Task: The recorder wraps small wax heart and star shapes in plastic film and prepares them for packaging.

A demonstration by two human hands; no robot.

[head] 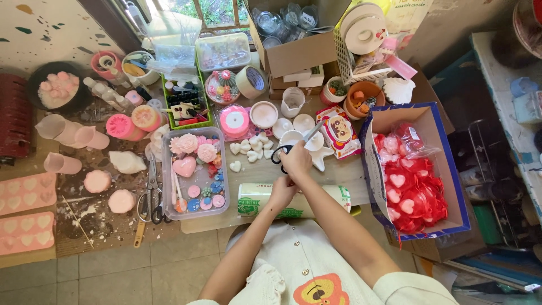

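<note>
Head view, item one: scissors (289,148), black-handled, blades pointing up and to the right over the white dishes; your right hand (297,160) has its fingers through the loops, gripping them. Item two: your left hand (282,191), just below the right, fingers pinched together on something too small to make out, possibly a thread or a strip. Keep that piece taut between the two hands and close to the blades' pivot, so the cut goes clean; keep the pinching fingertips clear of the edge.

Item three: a roll of clear bags with green print (293,201), lying on the worktop (259,172) directly under your wrists. Item four: small white hearts (247,148), loose, left of the scissors. Item five: clear tray (195,172) with roses and a pink heart, further left. Item six: open blue-edged carton (415,169) at your right, filled with red mesh pouches holding hearts. Item seven: a second pair of scissors (151,195), lying idle left of the tray.
</note>
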